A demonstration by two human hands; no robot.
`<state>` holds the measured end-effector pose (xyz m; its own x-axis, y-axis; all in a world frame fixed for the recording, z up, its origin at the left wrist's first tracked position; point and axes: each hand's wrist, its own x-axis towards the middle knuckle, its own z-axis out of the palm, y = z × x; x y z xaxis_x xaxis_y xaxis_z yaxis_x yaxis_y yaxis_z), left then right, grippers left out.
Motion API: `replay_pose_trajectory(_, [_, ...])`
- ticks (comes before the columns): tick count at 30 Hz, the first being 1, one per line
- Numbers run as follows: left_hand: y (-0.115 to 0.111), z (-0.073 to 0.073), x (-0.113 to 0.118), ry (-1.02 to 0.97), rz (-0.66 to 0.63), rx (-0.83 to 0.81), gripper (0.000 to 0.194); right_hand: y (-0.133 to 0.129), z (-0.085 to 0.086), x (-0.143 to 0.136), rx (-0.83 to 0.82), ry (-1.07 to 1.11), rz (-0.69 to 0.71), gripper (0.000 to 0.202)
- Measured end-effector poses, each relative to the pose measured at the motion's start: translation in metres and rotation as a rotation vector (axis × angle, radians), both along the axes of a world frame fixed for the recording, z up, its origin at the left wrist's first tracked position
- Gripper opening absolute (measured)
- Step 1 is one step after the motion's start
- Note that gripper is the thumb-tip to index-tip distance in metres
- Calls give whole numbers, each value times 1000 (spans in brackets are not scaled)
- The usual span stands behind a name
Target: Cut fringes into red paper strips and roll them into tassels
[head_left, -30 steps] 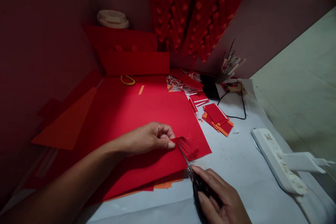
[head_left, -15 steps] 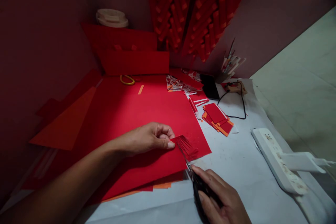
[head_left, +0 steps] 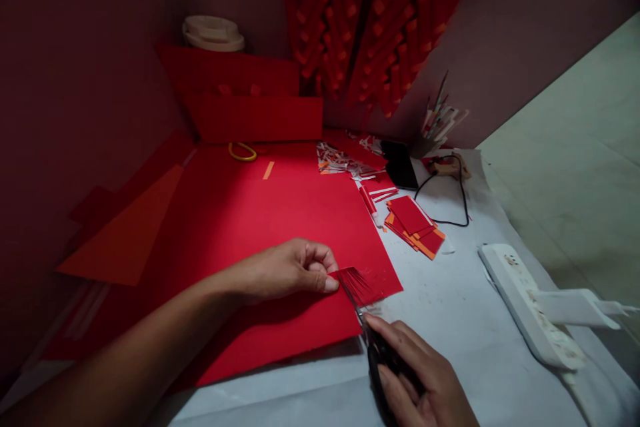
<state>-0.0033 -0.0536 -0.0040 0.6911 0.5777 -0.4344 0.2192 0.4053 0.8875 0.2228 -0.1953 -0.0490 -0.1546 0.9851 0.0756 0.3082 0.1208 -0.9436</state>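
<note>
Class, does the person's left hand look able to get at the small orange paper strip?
Probably yes: between the left hand and the small orange paper strip lies only a large flat red paper sheet. The hand pinches a fringed red paper piece, though, which it may need to release.

White-covered table (head_left: pixel 450 320) carries red paper (head_left: pixel 300 207), cards (head_left: pixel 410 217), power strip (head_left: pixel 510 280)

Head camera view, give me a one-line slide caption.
Left hand pinches a fringed red paper piece while right hand works black-handled metal scissors at its slits.
</note>
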Motion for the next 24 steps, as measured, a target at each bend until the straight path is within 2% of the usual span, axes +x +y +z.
replay_pose_trajectory(4, [0, 0, 0, -15, 12, -30, 31, 1, 0, 1, 31, 12, 16, 44])
replay_pose_trajectory(17, [1, 3, 0, -18, 17, -89, 29, -1, -6, 7, -13, -67, 47, 42])
replay_pose_trajectory(20, [1, 3, -1, -14, 3, -80, 29, 0, -1, 9, -52, -62, 62, 43])
replay_pose_trajectory(24, [2, 1, -4, -12, -17, -48, 29, 5, 10, 14, -166, -83, 150, 44])
